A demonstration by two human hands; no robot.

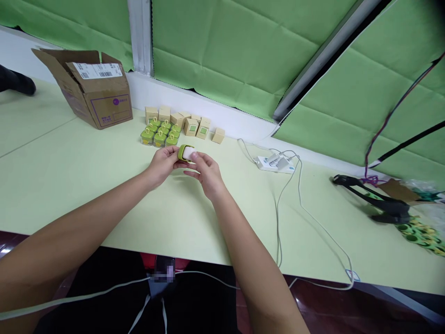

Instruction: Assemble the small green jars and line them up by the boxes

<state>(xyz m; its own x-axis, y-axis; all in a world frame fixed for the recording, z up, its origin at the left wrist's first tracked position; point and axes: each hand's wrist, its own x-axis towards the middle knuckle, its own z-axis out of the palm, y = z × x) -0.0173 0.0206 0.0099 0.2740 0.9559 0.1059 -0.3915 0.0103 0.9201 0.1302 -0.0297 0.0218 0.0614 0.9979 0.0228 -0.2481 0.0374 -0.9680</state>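
Above the table, my left hand (163,163) grips a small olive-green case (181,152) by its left side. My right hand (207,172) pinches a small smooth white piece (188,152) between thumb and fingers, at the case's right side. The white piece sits partly inside the green case's rim; how deep it goes is hidden. Just beyond my hands stand several green-lidded little containers (160,137) with loop handles, grouped in rows. Behind them, several small cardboard boxes (191,126) line the wall side, and one box (218,135) stands apart to the right.
An open cardboard carton (110,104) stands at the back left. On the right lies a white power strip (275,163) with plugs and a trailing cable (321,226). A black stand-like object (378,199) and green-yellow pieces (422,236) are at the far right.
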